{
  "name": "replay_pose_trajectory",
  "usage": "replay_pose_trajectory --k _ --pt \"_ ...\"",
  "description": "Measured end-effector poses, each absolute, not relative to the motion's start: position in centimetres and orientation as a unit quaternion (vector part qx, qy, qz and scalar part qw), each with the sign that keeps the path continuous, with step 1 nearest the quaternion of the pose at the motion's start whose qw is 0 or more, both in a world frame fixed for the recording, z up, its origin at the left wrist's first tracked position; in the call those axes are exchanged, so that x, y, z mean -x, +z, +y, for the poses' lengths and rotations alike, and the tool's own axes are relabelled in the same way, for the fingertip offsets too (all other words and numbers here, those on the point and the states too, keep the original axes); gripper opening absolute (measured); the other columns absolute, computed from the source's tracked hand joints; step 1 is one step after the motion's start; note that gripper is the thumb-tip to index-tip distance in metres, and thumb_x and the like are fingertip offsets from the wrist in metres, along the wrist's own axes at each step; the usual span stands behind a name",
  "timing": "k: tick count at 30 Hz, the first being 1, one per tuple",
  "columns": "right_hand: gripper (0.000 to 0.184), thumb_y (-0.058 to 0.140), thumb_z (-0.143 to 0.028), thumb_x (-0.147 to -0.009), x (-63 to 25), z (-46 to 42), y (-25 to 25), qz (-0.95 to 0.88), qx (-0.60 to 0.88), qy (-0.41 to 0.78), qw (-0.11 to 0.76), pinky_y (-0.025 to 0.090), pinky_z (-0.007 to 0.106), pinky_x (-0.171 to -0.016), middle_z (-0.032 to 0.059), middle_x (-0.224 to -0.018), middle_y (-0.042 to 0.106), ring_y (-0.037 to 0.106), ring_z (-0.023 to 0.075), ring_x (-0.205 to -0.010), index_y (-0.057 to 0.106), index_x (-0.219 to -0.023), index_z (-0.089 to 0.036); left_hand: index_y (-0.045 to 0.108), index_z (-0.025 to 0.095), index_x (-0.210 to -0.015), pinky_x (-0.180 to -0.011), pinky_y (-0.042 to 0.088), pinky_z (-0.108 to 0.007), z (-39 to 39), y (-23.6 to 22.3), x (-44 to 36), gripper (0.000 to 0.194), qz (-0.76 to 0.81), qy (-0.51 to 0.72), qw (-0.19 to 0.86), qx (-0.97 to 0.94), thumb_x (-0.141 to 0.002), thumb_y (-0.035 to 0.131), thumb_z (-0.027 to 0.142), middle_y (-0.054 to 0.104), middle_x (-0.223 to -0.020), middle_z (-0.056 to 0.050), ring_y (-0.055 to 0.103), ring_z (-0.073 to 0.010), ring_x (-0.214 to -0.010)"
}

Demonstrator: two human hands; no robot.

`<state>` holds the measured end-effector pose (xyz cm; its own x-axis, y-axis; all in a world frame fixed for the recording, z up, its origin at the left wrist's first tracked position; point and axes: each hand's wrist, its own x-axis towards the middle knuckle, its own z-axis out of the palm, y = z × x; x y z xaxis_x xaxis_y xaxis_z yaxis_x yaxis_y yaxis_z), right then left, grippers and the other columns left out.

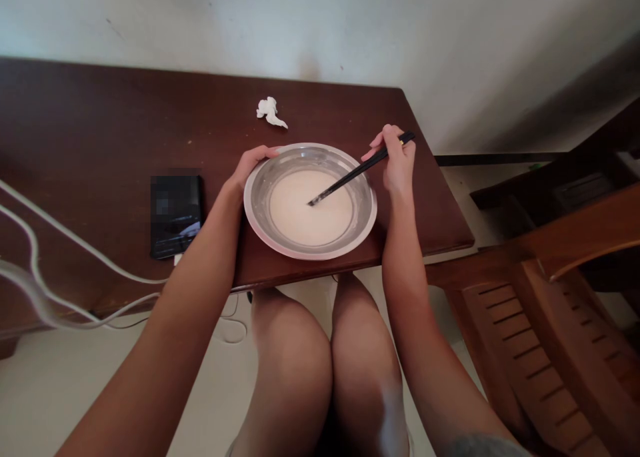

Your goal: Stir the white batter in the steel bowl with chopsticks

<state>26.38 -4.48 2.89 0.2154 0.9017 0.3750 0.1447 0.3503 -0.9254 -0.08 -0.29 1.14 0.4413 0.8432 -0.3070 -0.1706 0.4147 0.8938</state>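
A wide metal basin [259, 225] stands at the front edge of the dark wooden table. Pale, creamy batter [300, 220] fills its bottom. My left hand [250, 164] grips the basin's far left rim, fingers lying along the edge and partly hidden. Black chopsticks [356, 172] slant down from my right hand [397, 156], which is closed around their upper end just right of the basin. Their whitened tips touch the batter near the middle. The chopsticks lie so close together that I cannot see a gap between them.
Behind the basin lies a crumpled white tissue [271, 111]. A black phone [176, 217] is left of my left forearm, with white cables [95, 249] trailing over the table [100, 130]. A slatted wooden chair [520, 337] stands at the right; a wall rises behind the table.
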Motion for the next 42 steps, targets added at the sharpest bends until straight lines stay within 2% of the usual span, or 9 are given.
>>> replay_pose_trajectory --k 5,11,16,19,22,28,33,38,42 --pt "0.053 0.047 -0.074 -0.078 -25.73 -4.61 2.96 -0.589 0.469 0.350 0.557 0.053 0.031 -0.065 -0.0024 -0.057 0.061 0.065 0.0123 -0.062 0.062 -0.072 -0.024 0.057 0.018 -0.124 -0.085 0.051 -0.028 -0.36 1.14 0.15 0.051 0.393 0.337 0.740 -0.429 -0.074 0.049 0.024 0.072 -0.086 -0.004 0.066 -0.0252 -0.102" --pt "0.057 0.038 -0.076 -0.079 -26.35 -4.40 2.79 -0.551 0.488 0.305 0.604 0.049 0.029 -0.059 -0.0023 -0.056 0.059 0.064 0.0119 -0.059 0.057 -0.069 -0.023 0.052 0.016 -0.131 -0.090 0.049 -0.030 -0.42 1.31 0.07 0.054 0.414 0.326 0.716 -0.457 -0.078 0.041 0.022 0.070 -0.087 -0.003 0.066 -0.0238 -0.102" --pt "0.052 0.047 -0.073 -0.078 -25.66 -4.63 2.92 -0.589 0.470 0.355 0.552 0.050 0.028 -0.060 -0.0029 -0.057 0.061 0.063 0.0108 -0.057 0.060 -0.071 -0.023 0.054 0.015 -0.128 -0.087 0.049 -0.030 -0.31 1.06 0.15 0.054 0.403 0.333 0.724 -0.449 -0.076 0.045 0.024 0.070 -0.086 -0.004 0.066 -0.0243 -0.100" --pt "0.054 0.043 -0.073 -0.080 -25.88 -4.57 2.96 -0.575 0.475 0.329 0.579 0.050 0.029 -0.062 -0.0023 -0.059 0.062 0.063 0.0110 -0.058 0.060 -0.074 -0.023 0.055 0.015 -0.126 -0.088 0.049 -0.029 -0.13 0.87 0.22 0.053 0.404 0.333 0.726 -0.445 -0.075 0.046 0.024 0.071 -0.085 -0.003 0.066 -0.0242 -0.100" --pt "0.057 0.038 -0.076 -0.080 -26.34 -4.42 2.85 -0.551 0.488 0.310 0.602 0.049 0.029 -0.059 -0.0021 -0.055 0.058 0.062 0.0117 -0.057 0.057 -0.069 -0.023 0.057 0.016 -0.125 -0.089 0.048 -0.029 0.07 0.67 0.28 0.052 0.397 0.331 0.728 -0.450 -0.075 0.046 0.024 0.071 -0.085 -0.003 0.066 -0.0239 -0.100" --pt "0.054 0.045 -0.076 -0.077 -25.82 -4.51 2.83 -0.591 0.475 0.353 0.549 0.050 0.029 -0.063 -0.0020 -0.060 0.062 0.062 0.0115 -0.061 0.060 -0.074 -0.024 0.060 0.015 -0.119 -0.087 0.050 -0.030 0.11 0.44 0.36 0.050 0.392 0.334 0.729 -0.450 -0.071 0.052 0.029 0.073 -0.088 -0.005 0.066 -0.0248 -0.099" --pt "0.056 0.043 -0.077 -0.077 -26.48 -4.58 2.98 -0.562 0.487 0.309 0.593 0.048 0.030 -0.063 -0.0011 -0.063 0.060 0.066 0.0139 -0.068 0.057 -0.073 -0.023 0.058 0.014 -0.123 -0.089 0.050 -0.032 -0.15 0.77 0.23 0.052 0.394 0.334 0.725 -0.455 -0.074 0.048 0.026 0.071 -0.087 -0.005 0.065 -0.0257 -0.102" --pt "0.051 0.047 -0.073 -0.078 -25.86 -4.67 2.99 -0.597 0.465 0.353 0.550 0.051 0.029 -0.061 -0.0025 -0.059 0.060 0.064 0.0117 -0.061 0.060 -0.071 -0.023 0.060 0.014 -0.121 -0.084 0.051 -0.029 -0.14 0.79 0.13 0.049 0.389 0.340 0.733 -0.442 -0.074 0.046 0.024 0.071 -0.085 -0.004 0.066 -0.0232 -0.099" --pt "0.053 0.043 -0.073 -0.080 -26.10 -4.46 2.81 -0.575 0.467 0.323 0.588 0.052 0.029 -0.063 -0.0021 -0.062 0.063 0.065 0.0112 -0.063 0.062 -0.075 -0.024 0.060 0.014 -0.120 -0.083 0.050 -0.028 -0.20 0.84 0.09 0.048 0.393 0.336 0.730 -0.446 -0.077 0.041 0.022 0.071 -0.084 -0.003 0.066 -0.0220 -0.100"
